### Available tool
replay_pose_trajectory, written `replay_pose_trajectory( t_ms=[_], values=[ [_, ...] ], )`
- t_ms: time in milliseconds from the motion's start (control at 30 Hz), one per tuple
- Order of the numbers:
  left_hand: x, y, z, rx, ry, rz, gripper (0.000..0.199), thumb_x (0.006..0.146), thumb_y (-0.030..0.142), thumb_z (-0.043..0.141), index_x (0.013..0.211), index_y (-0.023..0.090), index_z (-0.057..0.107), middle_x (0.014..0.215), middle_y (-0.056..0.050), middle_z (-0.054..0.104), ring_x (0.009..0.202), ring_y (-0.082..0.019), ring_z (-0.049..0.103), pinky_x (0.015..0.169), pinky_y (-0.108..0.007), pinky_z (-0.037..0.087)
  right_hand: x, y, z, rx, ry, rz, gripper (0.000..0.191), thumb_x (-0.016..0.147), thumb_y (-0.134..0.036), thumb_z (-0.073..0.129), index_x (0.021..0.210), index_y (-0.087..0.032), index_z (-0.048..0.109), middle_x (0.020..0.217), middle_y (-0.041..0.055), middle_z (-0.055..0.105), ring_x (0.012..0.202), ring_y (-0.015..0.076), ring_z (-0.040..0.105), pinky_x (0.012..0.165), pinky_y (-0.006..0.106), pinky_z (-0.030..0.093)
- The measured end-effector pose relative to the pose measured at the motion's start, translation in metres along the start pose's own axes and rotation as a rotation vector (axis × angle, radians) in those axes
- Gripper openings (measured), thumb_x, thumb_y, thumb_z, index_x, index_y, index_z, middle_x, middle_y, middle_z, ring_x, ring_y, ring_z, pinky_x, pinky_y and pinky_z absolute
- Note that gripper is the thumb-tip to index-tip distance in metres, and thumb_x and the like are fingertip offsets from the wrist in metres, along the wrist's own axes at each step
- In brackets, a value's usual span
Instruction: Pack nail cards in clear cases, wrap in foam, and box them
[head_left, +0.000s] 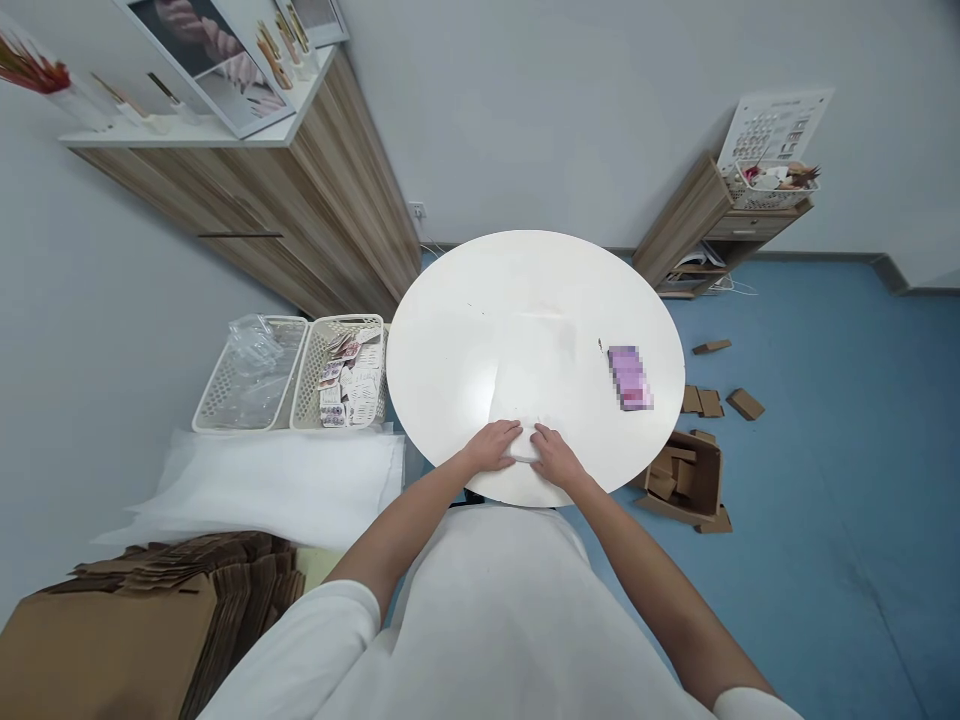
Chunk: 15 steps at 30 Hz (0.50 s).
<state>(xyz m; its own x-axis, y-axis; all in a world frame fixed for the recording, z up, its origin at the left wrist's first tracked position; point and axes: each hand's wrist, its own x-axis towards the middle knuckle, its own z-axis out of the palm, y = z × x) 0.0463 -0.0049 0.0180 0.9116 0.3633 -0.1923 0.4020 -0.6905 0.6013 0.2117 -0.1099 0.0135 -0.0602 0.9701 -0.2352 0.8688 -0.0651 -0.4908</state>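
Note:
My left hand and my right hand rest close together at the near edge of a round white table. Between them is a small white wrapped bundle, with the fingers of both hands curled over its two ends. What the bundle contains is hidden. A thin white sheet seems to stretch away from it across the tabletop, hard to tell from the white surface. To the right lies a purple item, blurred by pixels.
Left of the table stand a basket of clear plastic bags and a basket of printed cards. White foam sheets and stacked flat cardboard are nearer. An open cardboard box and small boxes lie on the floor at right.

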Motion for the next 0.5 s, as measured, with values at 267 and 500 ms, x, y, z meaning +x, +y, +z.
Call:
replay_pose_trajectory(
  t_ms=[267,500],
  values=[
    [0.003,0.001,-0.009,-0.172,-0.054,-0.146,0.042,0.074,0.043,0.048,0.110,0.020,0.050,0.103,-0.006,0.059,0.093,-0.021,0.054,0.082,-0.032,0.040,-0.006,0.011,-0.021,0.385,-0.045,0.109,0.032,0.074,-0.032,0.049,0.104,-0.021,0.047,0.103,0.0054,0.056,0.088,0.0182,0.053,0.076,0.033,0.041],
    [0.023,-0.009,-0.024,-0.406,-0.002,-0.296,0.044,0.078,0.053,0.038,0.082,0.017,0.062,0.093,-0.004,0.060,0.083,-0.018,0.055,0.074,-0.027,0.040,0.015,0.022,-0.038,0.511,-0.080,0.248,0.035,0.080,-0.050,0.036,0.095,-0.023,0.054,0.091,0.0030,0.060,0.079,0.0174,0.054,0.066,0.029,0.040]
  ],
)
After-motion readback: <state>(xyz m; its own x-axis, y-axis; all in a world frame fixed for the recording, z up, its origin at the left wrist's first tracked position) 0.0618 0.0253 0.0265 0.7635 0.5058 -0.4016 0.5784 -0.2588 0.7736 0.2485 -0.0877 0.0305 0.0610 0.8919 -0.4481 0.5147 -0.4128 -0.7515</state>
